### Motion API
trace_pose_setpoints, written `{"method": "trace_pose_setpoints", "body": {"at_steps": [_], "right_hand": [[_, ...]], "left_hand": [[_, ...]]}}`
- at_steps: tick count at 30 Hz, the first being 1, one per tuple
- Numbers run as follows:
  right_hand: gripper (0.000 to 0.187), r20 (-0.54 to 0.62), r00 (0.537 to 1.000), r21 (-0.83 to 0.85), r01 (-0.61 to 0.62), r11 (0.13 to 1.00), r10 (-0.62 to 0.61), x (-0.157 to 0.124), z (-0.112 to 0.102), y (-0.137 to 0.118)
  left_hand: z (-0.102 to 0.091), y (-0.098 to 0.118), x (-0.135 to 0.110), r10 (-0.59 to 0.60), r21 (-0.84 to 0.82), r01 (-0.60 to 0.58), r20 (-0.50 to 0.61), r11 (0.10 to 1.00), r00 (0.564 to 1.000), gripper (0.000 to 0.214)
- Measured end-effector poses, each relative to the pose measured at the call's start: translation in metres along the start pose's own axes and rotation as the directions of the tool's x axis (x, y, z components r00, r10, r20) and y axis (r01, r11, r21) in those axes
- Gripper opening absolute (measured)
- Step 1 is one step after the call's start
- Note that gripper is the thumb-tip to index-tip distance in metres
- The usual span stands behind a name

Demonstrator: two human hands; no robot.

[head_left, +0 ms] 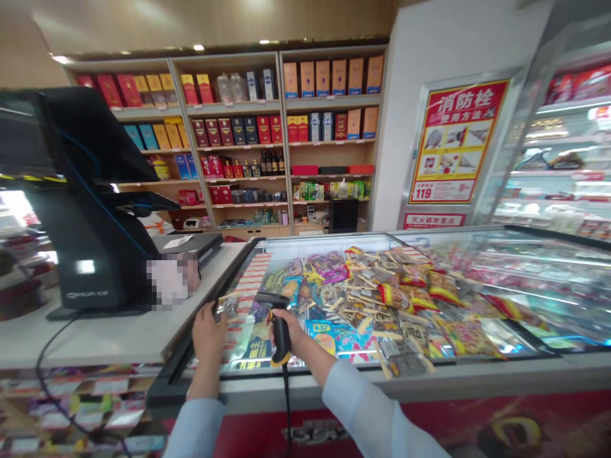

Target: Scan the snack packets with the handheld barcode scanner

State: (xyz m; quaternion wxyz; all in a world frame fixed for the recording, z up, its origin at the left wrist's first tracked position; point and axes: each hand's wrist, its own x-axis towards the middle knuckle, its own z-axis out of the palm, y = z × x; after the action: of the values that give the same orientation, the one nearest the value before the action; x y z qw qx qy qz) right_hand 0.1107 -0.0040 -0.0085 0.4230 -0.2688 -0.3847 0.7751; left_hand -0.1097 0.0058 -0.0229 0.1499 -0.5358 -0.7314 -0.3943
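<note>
My right hand (292, 331) is wrapped round the grip of a black barcode scanner (277, 321) with a yellow base, its head pointing left. A black cable hangs from the scanner down over the freezer's front edge. My left hand (209, 332) is closed on a small clear-wrapped packet (225, 308), held just in front of the scanner's head. Both hands hover over the glass lid of a chest freezer (334, 375) filled with several colourful ice-cream packets (382, 296). Light blue sleeves cover both my forearms.
A black checkout terminal (90, 210) stands on the white counter (95, 340) to the left, its cable trailing down. Shelves of boxed goods and bottles (267, 133) line the back wall. A red fire-hydrant poster (453, 143) hangs at the right beside a refrigerated display (563, 159).
</note>
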Motion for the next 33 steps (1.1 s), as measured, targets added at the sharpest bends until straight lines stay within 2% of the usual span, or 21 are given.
{"method": "trace_pose_setpoints", "body": {"at_steps": [4,9,14,17,21,25,28,33], "right_hand": [[0.026,0.048,0.999,0.007,0.001,1.000,-0.001,0.003,0.002,0.001],[0.024,-0.042,0.997,0.002,0.059,0.998,-0.059,0.001,0.004,-0.003],[0.027,-0.025,0.999,0.010,0.042,0.999,-0.042,-0.026,-0.007,-0.032],[0.029,-0.012,0.993,0.004,0.119,0.993,-0.119,-0.045,-0.021,-0.057],[0.030,-0.050,0.955,-0.005,0.293,0.956,-0.293,-0.069,-0.048,-0.092],[0.035,-0.081,0.945,-0.037,0.315,0.948,-0.317,-0.100,-0.079,-0.128],[0.032,-0.126,0.922,-0.031,0.365,0.930,-0.366,-0.126,-0.104,-0.152],[0.031,-0.177,0.872,-0.032,0.458,0.889,-0.456,-0.160,-0.145,-0.179]], "left_hand": [[-0.001,0.000,0.001,-0.053,0.036,0.052,0.020,0.998,0.998,0.050],[-0.004,0.001,0.002,-0.056,0.003,0.056,-0.006,0.998,0.998,0.049],[-0.014,0.010,0.004,-0.065,-0.049,0.065,0.007,0.997,0.998,0.050],[-0.020,0.026,0.006,-0.009,-0.096,0.008,-0.011,0.995,1.000,0.052],[-0.028,0.065,0.009,0.068,-0.200,-0.083,-0.080,0.976,0.994,0.052],[-0.028,0.122,0.009,0.144,-0.325,-0.171,-0.105,0.930,0.984,0.050],[-0.018,0.168,0.001,0.191,-0.417,-0.208,-0.081,0.885,0.978,0.047],[0.010,0.237,-0.026,0.307,-0.516,-0.282,-0.038,0.809,0.951,0.042]]}}
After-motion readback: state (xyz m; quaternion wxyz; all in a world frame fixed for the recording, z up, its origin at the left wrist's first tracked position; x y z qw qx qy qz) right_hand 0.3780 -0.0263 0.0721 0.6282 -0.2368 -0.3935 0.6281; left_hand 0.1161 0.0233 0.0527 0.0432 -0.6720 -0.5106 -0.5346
